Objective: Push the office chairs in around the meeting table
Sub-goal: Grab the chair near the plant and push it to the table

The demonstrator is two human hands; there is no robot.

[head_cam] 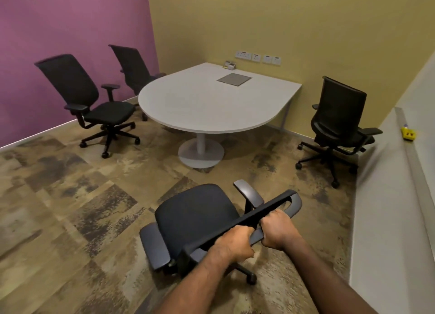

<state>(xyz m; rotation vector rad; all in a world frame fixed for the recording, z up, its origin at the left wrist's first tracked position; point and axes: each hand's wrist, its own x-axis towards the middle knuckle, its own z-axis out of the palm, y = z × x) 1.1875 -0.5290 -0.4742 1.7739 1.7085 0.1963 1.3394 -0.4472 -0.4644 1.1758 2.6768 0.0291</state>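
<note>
A black office chair [195, 213] stands right in front of me, its seat facing the white meeting table [188, 102]. My left hand [233, 244] and my right hand [276, 229] both grip the top edge of its backrest, side by side. The chair stands on the carpet a good way short of the table's round end. Two more black chairs stand off from the table by the purple wall, one nearer [94, 102] and one further back [134, 66]. Another chair [339, 123] stands to the table's right, turned away from it.
The table stands on a round pedestal base [200, 152] and a thin leg [286, 113] near the yellow wall. A grey ledge [400, 172] runs along the right side with a yellow object [408, 133] on it. Patterned carpet lies between me and the table.
</note>
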